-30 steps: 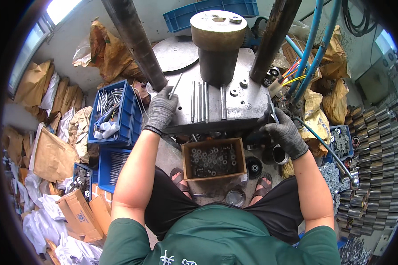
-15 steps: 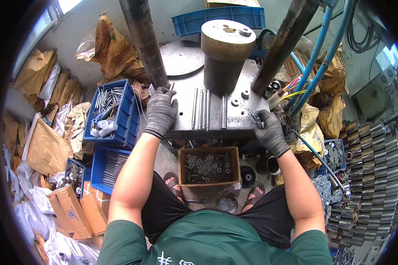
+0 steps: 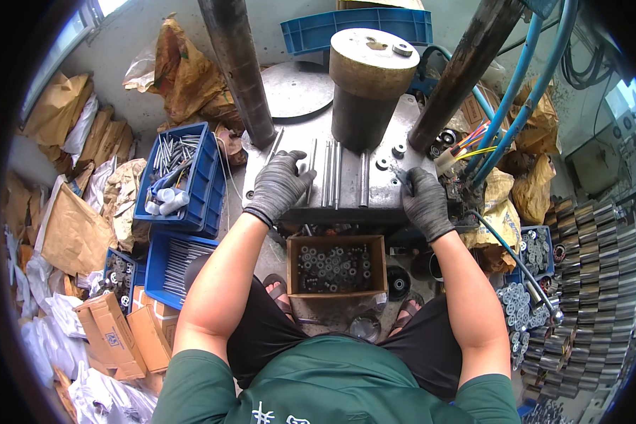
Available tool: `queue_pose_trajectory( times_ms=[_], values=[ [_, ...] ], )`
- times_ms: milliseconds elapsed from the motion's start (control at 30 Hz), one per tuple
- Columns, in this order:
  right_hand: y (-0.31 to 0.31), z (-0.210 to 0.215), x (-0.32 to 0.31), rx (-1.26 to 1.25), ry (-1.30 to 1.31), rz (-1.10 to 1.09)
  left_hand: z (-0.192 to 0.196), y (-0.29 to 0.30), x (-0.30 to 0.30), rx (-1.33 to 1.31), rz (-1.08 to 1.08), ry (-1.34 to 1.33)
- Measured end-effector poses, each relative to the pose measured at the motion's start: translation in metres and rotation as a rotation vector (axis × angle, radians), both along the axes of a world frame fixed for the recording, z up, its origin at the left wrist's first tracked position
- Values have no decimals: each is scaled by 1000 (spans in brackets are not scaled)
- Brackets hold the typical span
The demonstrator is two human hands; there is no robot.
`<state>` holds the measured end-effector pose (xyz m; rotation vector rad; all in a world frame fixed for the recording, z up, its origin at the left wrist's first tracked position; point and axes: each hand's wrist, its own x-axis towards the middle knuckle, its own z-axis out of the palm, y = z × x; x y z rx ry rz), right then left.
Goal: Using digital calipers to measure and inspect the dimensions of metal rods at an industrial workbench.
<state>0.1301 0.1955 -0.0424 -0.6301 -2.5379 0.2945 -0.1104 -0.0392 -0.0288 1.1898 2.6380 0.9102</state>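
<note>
A gloved left hand [image 3: 281,185] lay palm down over the front-left part of the counter [image 3: 350,201], its thumb and forefinger spread apart beside a slim metal rod [image 3: 312,159]. Another slender rod [image 3: 275,144] slanted up past the back of that hand toward the counter's left edge, near a dark steel post [image 3: 244,78]; whether the rest of the left grip was pinching it could not be told.

The gloved right hand [image 3: 426,201] was at the front-right corner of the counter, its fingers curled, their tips partly hidden; whether its grip was pinching anything could not be told. Between the hands, a cluster of slim rods [image 3: 331,173] lay side by side with their near ends toward the front edge, and a thicker rod [image 3: 364,179] lay to the right of them, apart.

Two small bushings sat toward the counter's right edge, the nearer bushing [image 3: 382,163] close to the right fingertips. A stout steel cylinder [image 3: 367,99] stood behind the rods, with a flat round plate [image 3: 297,88] at the back left. Below the front edge, an open box [image 3: 337,291] held small rings.
</note>
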Motion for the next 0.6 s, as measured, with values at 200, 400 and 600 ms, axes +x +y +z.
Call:
queue_pose_trajectory(
  times_ms=[200, 400, 600],
  values=[
    [17, 2, -1, -201, 186, -132, 28, -5, 20, -163, 31, 94],
    [35, -3, 12, -571, 296, -129, 30, -10, 12, 66, 167, 195],
    [43, -3, 9, -788, 417, -51, 31, -5, 0, 754, 70, 26]
  ],
)
